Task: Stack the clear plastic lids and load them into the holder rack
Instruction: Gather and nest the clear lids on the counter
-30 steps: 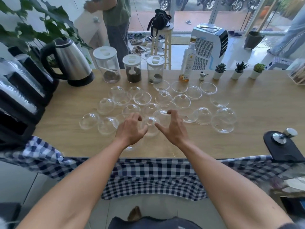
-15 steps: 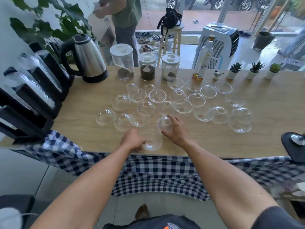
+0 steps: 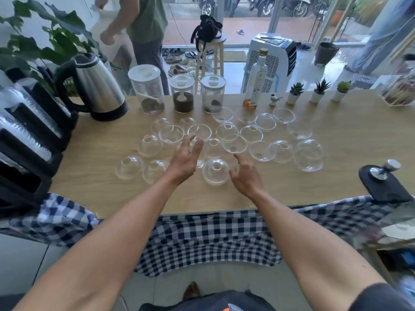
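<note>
Several clear plastic dome lids lie spread over the wooden table (image 3: pixel 336 153). One dome lid (image 3: pixel 215 171), hole up, sits nearest the front edge between my hands. My left hand (image 3: pixel 187 157) hovers open just left of it, fingers reaching toward the lids behind. On the other side of that lid, my right hand (image 3: pixel 246 176) is open with its fingers spread and holds nothing. The black holder rack (image 3: pixel 29 140) stands at the left edge with stacks of clear lids lying in its slots.
A steel kettle (image 3: pixel 94 86), three lidded jars (image 3: pixel 182 93), a bottle (image 3: pixel 256 79) and three small potted plants (image 3: pixel 317 90) line the table's far side. A black mat with a metal tamper (image 3: pixel 381 178) sits at the right. Another person (image 3: pixel 139 30) stands behind the table.
Both hands have let go of the lids they were bringing together; the stacked dome now rests on the table between them. My left hand has lifted forward and opened.
</note>
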